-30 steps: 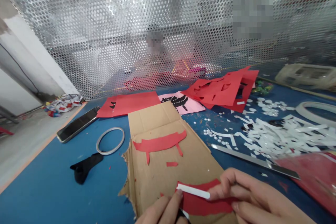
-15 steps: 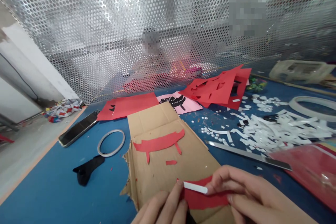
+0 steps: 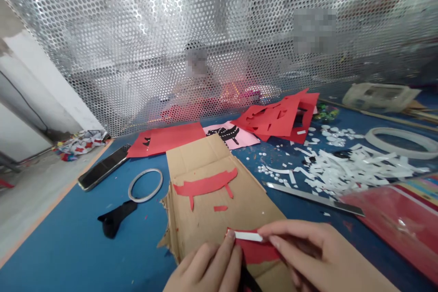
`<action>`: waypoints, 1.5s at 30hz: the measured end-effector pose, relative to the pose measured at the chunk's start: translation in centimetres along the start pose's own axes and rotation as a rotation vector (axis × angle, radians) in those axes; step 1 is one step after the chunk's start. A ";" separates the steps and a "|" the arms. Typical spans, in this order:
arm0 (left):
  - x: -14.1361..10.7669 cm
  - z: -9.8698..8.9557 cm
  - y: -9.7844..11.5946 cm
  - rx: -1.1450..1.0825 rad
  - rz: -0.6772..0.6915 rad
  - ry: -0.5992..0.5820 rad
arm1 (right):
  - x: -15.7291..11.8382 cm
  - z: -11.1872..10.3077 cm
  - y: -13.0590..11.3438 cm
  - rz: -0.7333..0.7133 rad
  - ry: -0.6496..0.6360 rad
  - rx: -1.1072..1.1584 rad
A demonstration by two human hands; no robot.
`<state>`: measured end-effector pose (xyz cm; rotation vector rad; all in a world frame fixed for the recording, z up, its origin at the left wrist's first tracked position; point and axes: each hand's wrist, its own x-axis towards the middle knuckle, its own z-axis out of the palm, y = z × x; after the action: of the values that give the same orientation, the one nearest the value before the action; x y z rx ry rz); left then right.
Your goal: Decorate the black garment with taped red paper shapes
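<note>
A red paper piece (image 3: 259, 253) lies on the brown cardboard (image 3: 201, 232), with a narrow white tape strip (image 3: 247, 236) along its upper edge. My left hand (image 3: 210, 267) is closed, its fingertips pressing the paper and the strip's left end down. At the strip's right end, my right hand (image 3: 311, 248) pinches it between thumb and forefinger. Part of something black (image 3: 249, 279) shows beneath my left hand; its kind is hidden. Farther up the cardboard are a red cut-out (image 3: 205, 184) with two legs and a small red scrap (image 3: 221, 208).
A craft knife (image 3: 315, 198) lies right of the cardboard, near a heap of white strips (image 3: 356, 169). Tape rolls (image 3: 130, 190) (image 3: 402, 142) flank the work. A phone (image 3: 102, 167) and black cut piece (image 3: 114, 220) are left. Red sheets (image 3: 273, 121) lie before the perforated metal screen (image 3: 137, 45).
My right fingers have moved left and closed on the strip's right end, uncurling from the red paper's edge. The strip now lies closer along the paper's upper edge. The view has shifted slightly.
</note>
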<state>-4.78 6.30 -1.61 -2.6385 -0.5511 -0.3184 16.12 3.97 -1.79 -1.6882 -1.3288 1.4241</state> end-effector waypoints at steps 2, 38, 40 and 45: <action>0.2 0.0 0.0 -0.006 -0.006 -0.030 | 0.1 0.2 -0.2 -0.116 0.037 -0.098; 1.8 -1.4 0.3 -0.298 -0.081 -0.435 | 0.0 0.1 0.8 -0.733 0.346 -0.591; 1.6 -1.2 0.4 -0.291 -0.085 -0.415 | -0.2 0.2 1.1 -0.852 0.319 -0.766; 1.3 -0.9 0.5 -0.318 -0.112 -0.399 | -0.4 1.0 1.9 -1.106 0.484 -1.193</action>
<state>-3.54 5.90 -0.58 -3.0051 -0.8371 0.1046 15.84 2.77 -3.53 -1.2016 -2.3686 -0.5021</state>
